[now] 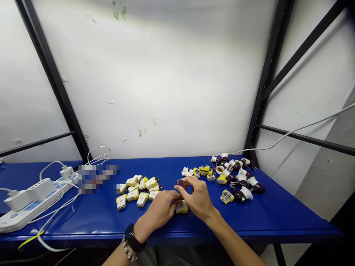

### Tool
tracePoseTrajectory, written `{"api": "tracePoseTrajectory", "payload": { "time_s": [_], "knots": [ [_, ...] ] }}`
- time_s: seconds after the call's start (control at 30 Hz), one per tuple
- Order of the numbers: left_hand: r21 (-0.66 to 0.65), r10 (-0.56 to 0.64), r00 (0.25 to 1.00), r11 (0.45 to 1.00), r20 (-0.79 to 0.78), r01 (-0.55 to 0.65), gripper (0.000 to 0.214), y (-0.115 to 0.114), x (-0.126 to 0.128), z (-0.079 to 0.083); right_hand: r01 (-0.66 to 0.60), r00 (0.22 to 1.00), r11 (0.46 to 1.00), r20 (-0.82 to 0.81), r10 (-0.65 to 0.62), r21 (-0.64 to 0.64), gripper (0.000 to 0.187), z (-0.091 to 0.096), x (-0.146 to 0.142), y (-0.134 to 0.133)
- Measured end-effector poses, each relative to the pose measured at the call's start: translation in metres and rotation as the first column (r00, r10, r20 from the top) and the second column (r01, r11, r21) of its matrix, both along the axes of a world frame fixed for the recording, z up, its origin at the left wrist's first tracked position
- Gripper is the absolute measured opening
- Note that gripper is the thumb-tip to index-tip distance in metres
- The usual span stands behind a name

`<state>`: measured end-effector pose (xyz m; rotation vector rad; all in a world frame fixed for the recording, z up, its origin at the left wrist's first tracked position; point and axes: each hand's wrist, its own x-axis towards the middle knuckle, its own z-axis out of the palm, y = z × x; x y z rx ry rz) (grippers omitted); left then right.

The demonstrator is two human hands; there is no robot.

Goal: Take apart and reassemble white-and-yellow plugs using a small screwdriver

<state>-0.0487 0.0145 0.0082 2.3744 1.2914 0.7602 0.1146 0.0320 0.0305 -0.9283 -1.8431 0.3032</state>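
My left hand [162, 210], with a dark watch and bracelet on the wrist, is closed on a yellow and white plug [182, 209] that rests on the blue table [277, 218]. My right hand [196, 195] pinches a small dark purple part [180, 182] just above that plug. A group of several yellow and white plugs [138, 189] lies just left of my hands.
Several dark purple and white lamp sockets [241, 177] lie at the right, with small yellow parts [203, 171] beside them. A white power strip [30, 201] with chargers and white cables sits at the left. Black shelf posts [266, 85] rise at both sides. The table's front edge is close to me.
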Motion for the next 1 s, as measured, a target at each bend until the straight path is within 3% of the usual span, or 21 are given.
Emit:
{"api": "tracePoseTrajectory", "payload": {
  "time_s": [0.17, 0.3, 0.4, 0.47, 0.6, 0.7, 0.77, 0.9, 1.0],
  "knots": [
    [-0.026, -0.020, 1.000, 0.999, 0.014, 0.020, 0.030, -0.003, -0.002, 0.008, -0.015, 0.999, 0.999, -0.046, 0.013, -0.042, 0.007, 0.000, -0.002, -0.001],
    [0.005, 0.019, 0.998, 1.000, -0.061, -0.019, 0.025, -0.009, -0.002, 0.007, -0.062, 0.979, 0.994, -0.198, 0.043, -0.089, 0.011, 0.007, 0.004, -0.006],
    [0.045, 0.073, 0.985, 0.997, -0.158, -0.067, 0.030, -0.013, -0.003, 0.002, 0.012, 0.943, 0.999, -0.332, -0.026, -0.044, 0.020, 0.015, 0.021, -0.012],
    [0.082, 0.101, 0.984, 0.993, -0.149, -0.089, 0.026, -0.014, -0.012, 0.000, 0.085, 0.942, 0.996, -0.325, -0.087, -0.020, 0.023, 0.018, 0.041, -0.013],
    [0.187, 0.219, 0.975, 0.958, 0.021, -0.219, 0.030, -0.007, -0.062, 0.007, 0.215, 0.975, 0.973, 0.078, -0.208, -0.081, 0.019, 0.011, 0.094, -0.011],
    [0.198, 0.368, 0.929, 0.908, 0.038, -0.368, 0.030, 0.001, -0.108, 0.011, 0.372, 0.867, 0.916, 0.410, -0.284, -0.151, 0.012, -0.005, 0.128, -0.006],
    [0.209, 0.438, 0.899, 0.881, -0.019, -0.424, 0.031, 0.004, -0.129, 0.010, 0.447, 0.786, 0.881, 0.539, -0.303, -0.157, 0.023, -0.015, 0.141, -0.004],
    [0.188, 0.501, 0.852, 0.861, -0.153, -0.472, 0.037, 0.005, -0.138, 0.000, 0.528, 0.663, 0.836, 0.688, -0.297, -0.148, 0.031, -0.022, 0.143, -0.005],
    [0.183, 0.517, 0.836, 0.854, -0.186, -0.487, 0.039, 0.004, -0.133, -0.007, 0.522, 0.653, 0.837, 0.709, -0.266, -0.166, 0.030, -0.019, 0.139, -0.006]
  ]
}}
